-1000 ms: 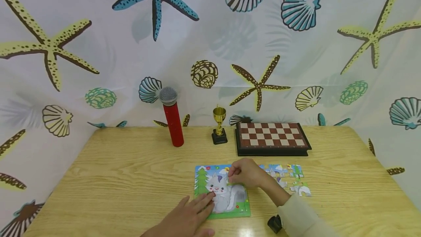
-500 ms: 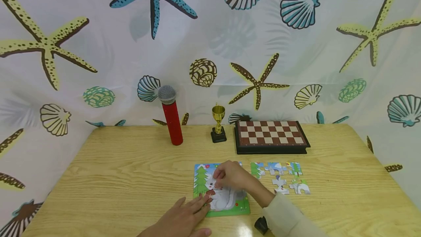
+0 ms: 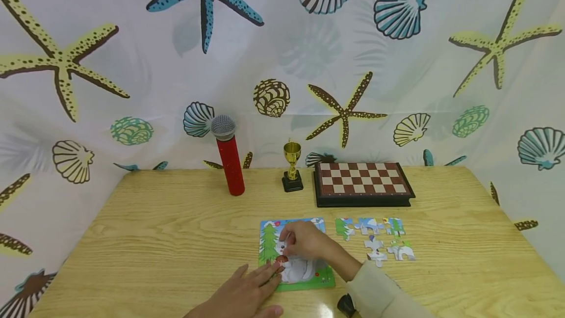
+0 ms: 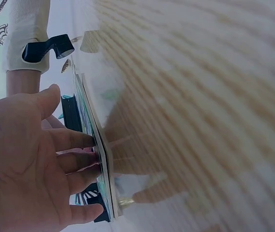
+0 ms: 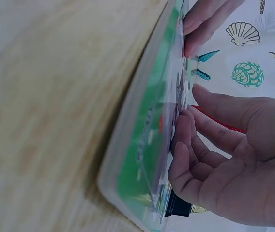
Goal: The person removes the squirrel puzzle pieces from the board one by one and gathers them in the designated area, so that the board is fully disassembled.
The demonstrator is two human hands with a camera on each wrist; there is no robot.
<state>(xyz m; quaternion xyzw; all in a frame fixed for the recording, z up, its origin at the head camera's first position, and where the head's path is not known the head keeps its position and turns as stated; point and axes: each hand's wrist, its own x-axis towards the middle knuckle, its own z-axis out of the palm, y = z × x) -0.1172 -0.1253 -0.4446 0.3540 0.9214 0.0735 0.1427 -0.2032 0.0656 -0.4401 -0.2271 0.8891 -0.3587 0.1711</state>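
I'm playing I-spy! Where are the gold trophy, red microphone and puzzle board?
Gold trophy (image 3: 292, 172): head view, on its stem.
Red microphone (image 3: 230, 162): head view, on its handle.
Puzzle board (image 3: 308, 285): head view, on its green near edge.

Flat puzzle (image 3: 304, 270) beside loose pieces (image 3: 375, 244)

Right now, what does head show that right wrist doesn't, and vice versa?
Head only: the loose pieces lying right of the puzzle, and the checkered board behind them.
Right wrist only: the palm side of the right hand.
Both: the puzzle, the right hand, fingers of the left hand, and the wooden table.
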